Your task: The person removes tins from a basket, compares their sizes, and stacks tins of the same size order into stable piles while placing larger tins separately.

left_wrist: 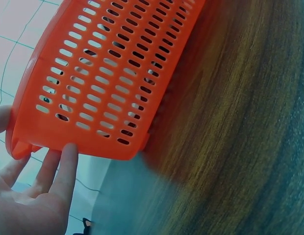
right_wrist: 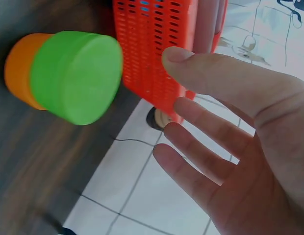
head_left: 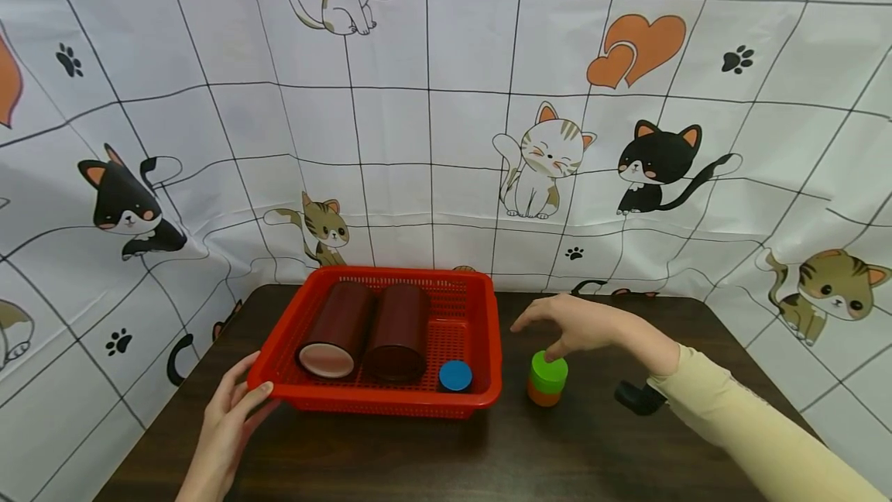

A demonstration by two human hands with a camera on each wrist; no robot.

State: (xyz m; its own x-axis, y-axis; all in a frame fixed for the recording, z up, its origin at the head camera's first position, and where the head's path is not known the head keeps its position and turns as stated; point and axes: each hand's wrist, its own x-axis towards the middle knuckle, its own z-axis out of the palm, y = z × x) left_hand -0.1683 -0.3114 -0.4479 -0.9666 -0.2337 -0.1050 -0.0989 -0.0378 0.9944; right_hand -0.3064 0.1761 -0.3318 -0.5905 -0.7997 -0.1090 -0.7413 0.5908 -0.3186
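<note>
A red plastic basket (head_left: 376,400) stands on the dark table with two dark brown cylinders (head_left: 399,328) lying in it. Near its front right corner sits a blue-topped round item (head_left: 455,375). My left hand (head_left: 226,418) grips the basket's front left corner, thumb over the rim and fingers beneath, as the left wrist view shows too. To the right of the basket is a small green and orange tub (head_left: 547,379). Over that tub my right hand (head_left: 584,324) hovers, fingers spread and slightly bent, holding nothing. The right wrist view shows a gap between the fingers and the green top (right_wrist: 76,76).
The dark wooden table (head_left: 390,463) extends in front of the basket and to its right. Behind and at both sides hangs a white gridded sheet (head_left: 460,130) printed with cats, paws and hearts. A black device (head_left: 639,398) is at the right wrist.
</note>
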